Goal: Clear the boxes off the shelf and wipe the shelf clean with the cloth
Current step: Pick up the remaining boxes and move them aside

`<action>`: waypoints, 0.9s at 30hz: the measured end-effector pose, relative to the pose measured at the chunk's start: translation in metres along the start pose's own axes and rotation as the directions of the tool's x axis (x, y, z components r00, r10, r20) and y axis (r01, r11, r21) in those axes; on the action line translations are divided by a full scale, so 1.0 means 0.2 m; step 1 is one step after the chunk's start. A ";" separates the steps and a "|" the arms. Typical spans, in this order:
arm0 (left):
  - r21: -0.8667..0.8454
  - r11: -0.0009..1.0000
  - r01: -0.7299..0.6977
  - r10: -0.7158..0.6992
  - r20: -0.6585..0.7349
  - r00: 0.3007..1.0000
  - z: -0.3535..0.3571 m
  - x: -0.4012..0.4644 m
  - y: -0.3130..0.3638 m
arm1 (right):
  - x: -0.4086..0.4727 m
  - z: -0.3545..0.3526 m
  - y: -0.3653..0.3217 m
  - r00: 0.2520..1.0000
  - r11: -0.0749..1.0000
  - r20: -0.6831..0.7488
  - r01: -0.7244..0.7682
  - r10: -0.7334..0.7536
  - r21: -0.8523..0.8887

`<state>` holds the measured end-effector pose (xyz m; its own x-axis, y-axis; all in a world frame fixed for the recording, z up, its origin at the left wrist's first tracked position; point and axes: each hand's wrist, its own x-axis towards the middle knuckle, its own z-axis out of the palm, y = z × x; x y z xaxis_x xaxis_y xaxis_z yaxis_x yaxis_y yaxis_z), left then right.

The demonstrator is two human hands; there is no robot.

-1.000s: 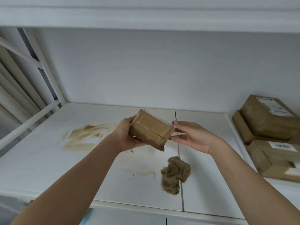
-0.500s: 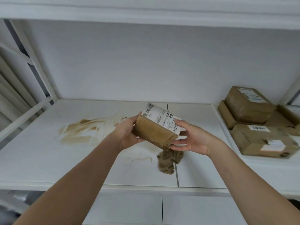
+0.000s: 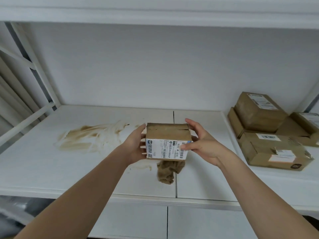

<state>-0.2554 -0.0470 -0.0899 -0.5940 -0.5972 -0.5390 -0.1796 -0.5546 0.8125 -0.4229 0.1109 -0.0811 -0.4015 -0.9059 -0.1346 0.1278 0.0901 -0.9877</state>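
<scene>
A: Since the shelf (image 3: 34,169) is the largest thing concerned, where is it taken to lie?

B: It is spread across the whole scene, left to right. A brown stain (image 3: 86,138) is seen on its left half, and a stack of boxes (image 3: 269,135) is set at the far right, on the adjoining section.

A: And the box (image 3: 168,141) being cleared?

B: It is held in the air above the middle of the shelf, apart from the surface. Its long axis is laid left to right, the labelled face turned to the near side.

A: How is it gripped?

B: The left hand (image 3: 136,145) is pressed against its left end, palm in and fingers bent round it. The right hand (image 3: 203,145) is curled round its right end, thumb on the label, fingers over the far top edge. So the box is clamped between both, neither hand nearer than the other.

A: Which way is it judged to go?

B: Rightward, probably, since the stack is well apart on that side; the right hand would lead.

A: And the cloth (image 3: 168,171)?

B: It is left crumpled on the shelf, directly below the box and nearer, touched by no hand.
</scene>
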 end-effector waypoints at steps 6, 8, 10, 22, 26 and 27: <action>0.053 0.997 -0.058 0.057 0.018 0.998 0.30 0.06 -0.01 | -0.03 -0.32 -0.05 0.999 0.999 0.015 -0.045 0.046 -0.030; 0.064 0.995 -0.072 0.070 0.026 0.997 0.47 0.08 -0.02 | -0.06 -0.48 -0.09 0.995 0.995 0.029 -0.091 0.092 -0.052; 0.085 0.992 -0.091 0.088 0.032 0.996 0.66 0.10 -0.02 | -0.08 -0.65 -0.13 0.991 0.988 0.031 -0.126 0.129 -0.086; -0.169 0.959 -0.228 0.244 0.076 0.967 1.41 0.20 0.07 | -0.19 -1.38 -0.29 0.996 0.987 -0.065 -0.043 0.053 0.157; -0.129 0.971 -0.202 0.225 0.194 0.955 1.60 0.21 0.08 | -0.23 -1.54 -0.32 0.988 0.908 -0.152 0.057 0.007 0.414; -0.089 0.975 -0.203 0.218 0.225 0.950 1.67 0.20 0.08 | -0.24 -1.58 -0.33 0.981 0.893 -0.193 0.085 0.002 0.442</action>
<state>-0.5436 0.1130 -0.0252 -0.7797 -0.5575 -0.2851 0.0145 -0.4713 0.8819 -0.6989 0.2794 -0.0351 -0.5689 -0.8086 -0.1499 0.4808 -0.1792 -0.8583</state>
